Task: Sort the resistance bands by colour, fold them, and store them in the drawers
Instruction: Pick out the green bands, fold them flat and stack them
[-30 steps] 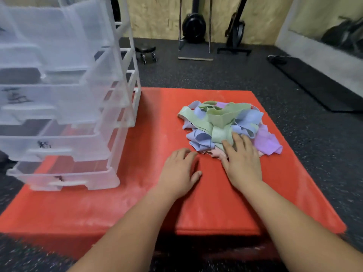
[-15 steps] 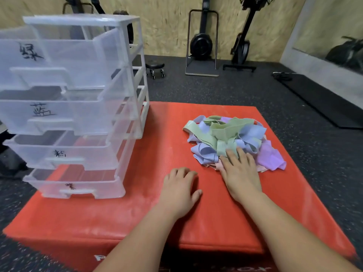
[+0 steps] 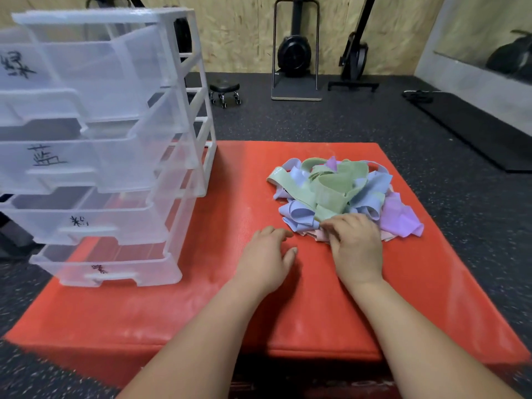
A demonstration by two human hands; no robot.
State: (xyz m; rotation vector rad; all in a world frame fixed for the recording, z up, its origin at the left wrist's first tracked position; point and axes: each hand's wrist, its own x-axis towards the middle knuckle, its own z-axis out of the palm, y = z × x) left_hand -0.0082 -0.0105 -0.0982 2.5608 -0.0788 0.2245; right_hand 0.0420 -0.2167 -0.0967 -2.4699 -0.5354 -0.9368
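Now the right hand (image 3: 357, 249), flat before, pinches the band pile (image 3: 331, 187); left hand (image 3: 267, 257) stays flat.

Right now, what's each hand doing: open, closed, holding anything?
Left hand: open, resting on the red mat, holding nothing.
Right hand: fingers curled at the near edge of the band pile; an actual grip cannot be told.

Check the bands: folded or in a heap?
Unfolded. The resistance bands lie in one tangled heap, green, blue, purple and pink mixed, on the red mat; the right hand touches its near edge.
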